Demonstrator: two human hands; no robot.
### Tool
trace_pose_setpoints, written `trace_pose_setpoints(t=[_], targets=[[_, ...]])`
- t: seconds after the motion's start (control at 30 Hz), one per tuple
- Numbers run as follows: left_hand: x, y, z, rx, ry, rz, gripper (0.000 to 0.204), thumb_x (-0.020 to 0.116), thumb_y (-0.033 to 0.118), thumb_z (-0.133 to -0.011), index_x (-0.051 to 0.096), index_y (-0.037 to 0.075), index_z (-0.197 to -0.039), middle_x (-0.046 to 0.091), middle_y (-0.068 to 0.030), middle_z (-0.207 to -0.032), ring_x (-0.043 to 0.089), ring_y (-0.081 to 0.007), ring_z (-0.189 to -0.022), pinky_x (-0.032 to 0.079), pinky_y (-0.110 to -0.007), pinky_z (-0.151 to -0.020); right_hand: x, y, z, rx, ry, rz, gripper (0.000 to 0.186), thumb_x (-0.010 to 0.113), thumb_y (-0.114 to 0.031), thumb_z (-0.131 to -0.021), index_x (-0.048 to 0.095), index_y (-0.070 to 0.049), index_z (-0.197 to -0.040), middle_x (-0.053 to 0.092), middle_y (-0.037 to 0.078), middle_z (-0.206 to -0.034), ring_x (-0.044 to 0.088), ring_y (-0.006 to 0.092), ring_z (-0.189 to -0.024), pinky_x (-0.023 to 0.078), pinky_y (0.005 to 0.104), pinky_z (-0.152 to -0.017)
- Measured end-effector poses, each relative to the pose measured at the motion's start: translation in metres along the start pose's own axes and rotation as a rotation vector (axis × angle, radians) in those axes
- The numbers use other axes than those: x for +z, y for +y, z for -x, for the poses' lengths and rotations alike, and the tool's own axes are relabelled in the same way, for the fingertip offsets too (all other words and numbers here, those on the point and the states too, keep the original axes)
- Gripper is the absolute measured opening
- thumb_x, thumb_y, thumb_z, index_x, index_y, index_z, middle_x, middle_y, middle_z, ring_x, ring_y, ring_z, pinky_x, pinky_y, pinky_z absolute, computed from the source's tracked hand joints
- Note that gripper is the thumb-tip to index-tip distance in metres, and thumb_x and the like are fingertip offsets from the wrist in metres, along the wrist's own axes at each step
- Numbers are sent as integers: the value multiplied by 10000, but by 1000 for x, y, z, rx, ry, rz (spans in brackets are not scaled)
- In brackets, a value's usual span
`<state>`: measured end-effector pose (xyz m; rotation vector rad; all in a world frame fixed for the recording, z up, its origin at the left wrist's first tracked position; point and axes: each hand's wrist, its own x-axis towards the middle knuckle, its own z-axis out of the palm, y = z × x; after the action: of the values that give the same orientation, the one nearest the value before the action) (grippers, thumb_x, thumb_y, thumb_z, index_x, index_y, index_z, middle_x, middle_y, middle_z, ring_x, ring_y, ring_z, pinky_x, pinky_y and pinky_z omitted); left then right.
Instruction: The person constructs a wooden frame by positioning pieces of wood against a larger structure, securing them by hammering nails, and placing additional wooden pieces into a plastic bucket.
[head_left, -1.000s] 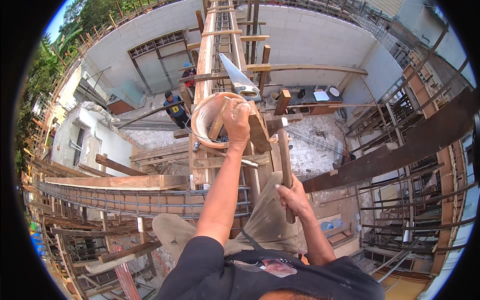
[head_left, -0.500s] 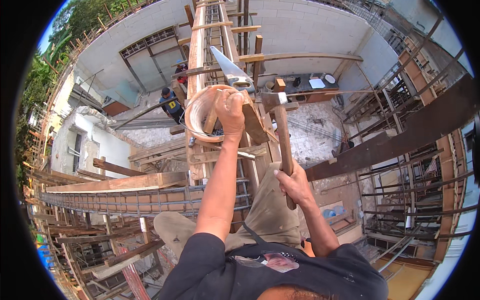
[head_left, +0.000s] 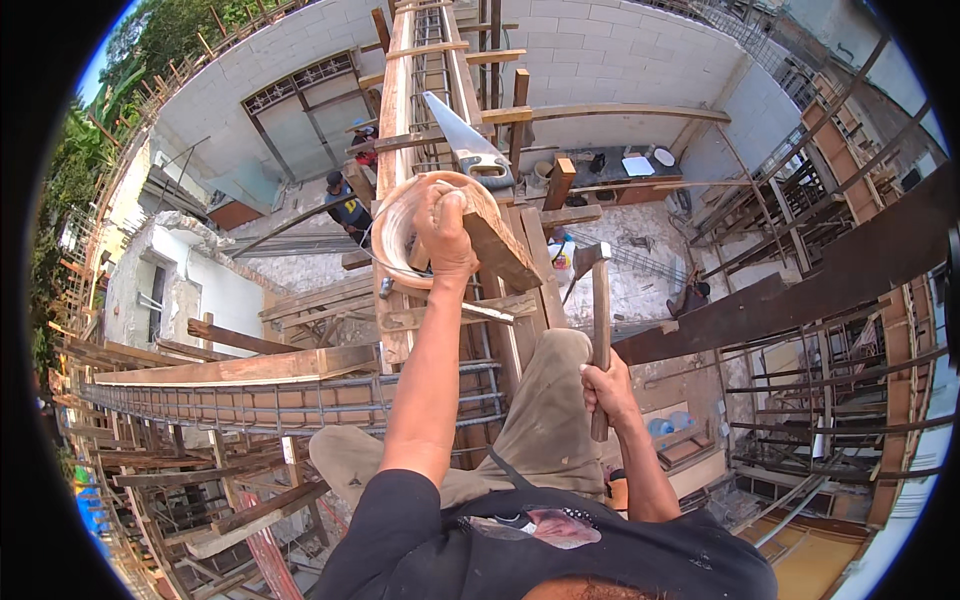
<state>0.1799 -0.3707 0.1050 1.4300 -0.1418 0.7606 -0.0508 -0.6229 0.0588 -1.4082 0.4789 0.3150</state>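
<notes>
My left hand (head_left: 445, 238) is closed round a short wooden block (head_left: 505, 250), held tilted over the right side of a round tan bucket (head_left: 387, 238). Part of the block is hidden behind my fingers. Low on its wooden handle, my right hand (head_left: 607, 390) grips a hatchet (head_left: 601, 310). Its metal head is raised, to the right of the block and apart from it. Beyond the bucket, a handsaw (head_left: 462, 135) with a grey handle lies on the timber formwork (head_left: 398, 85).
Below my legs, a rebar cage (head_left: 300, 405) runs left beside a long timber (head_left: 240, 367). A dark beam (head_left: 790, 275) crosses at right. Far below, a person in a dark shirt (head_left: 347, 208) stands at left; another person (head_left: 690, 295) is at right. A wooden post (head_left: 560, 183) rises beyond the block.
My right hand has moved right and toward me with the hatchet, whose handle now stands more upright. My left hand has shifted slightly left and nearer; the block has turned a little with it.
</notes>
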Motion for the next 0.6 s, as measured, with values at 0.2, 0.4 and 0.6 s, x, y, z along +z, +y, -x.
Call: trace_pose_setpoints(t=[0.2, 0.4, 0.6], targets=[[21, 16, 7, 20, -10, -20, 156, 575, 113, -868, 630, -31, -846, 629, -86, -796, 569, -162, -715, 477, -318, -701, 16, -101, 33, -845, 41, 55, 182, 609, 6, -970, 467, -33, -1078, 540, 58, -717, 479, 90, -493, 410, 257, -452], [48, 27, 8, 51, -44, -44, 162, 591, 107, -853, 632, -48, -831, 634, -98, -794, 585, -181, -739, 483, -332, -708, 31, 14, -26, -463, 101, 333, 158, 674, -91, -941, 570, -7, -1025, 572, 27, -743, 551, 85, -571, 458, 259, -524], [38, 20, 2, -27, -43, 5, 197, 591, 152, -873, 655, -34, -867, 642, -102, -769, 594, -200, -710, 493, -357, -713, 36, -70, 15, -312, -118, 85, 211, 676, -112, -932, 515, -30, -1041, 573, 32, -693, 521, 88, -490, 444, 282, -456]])
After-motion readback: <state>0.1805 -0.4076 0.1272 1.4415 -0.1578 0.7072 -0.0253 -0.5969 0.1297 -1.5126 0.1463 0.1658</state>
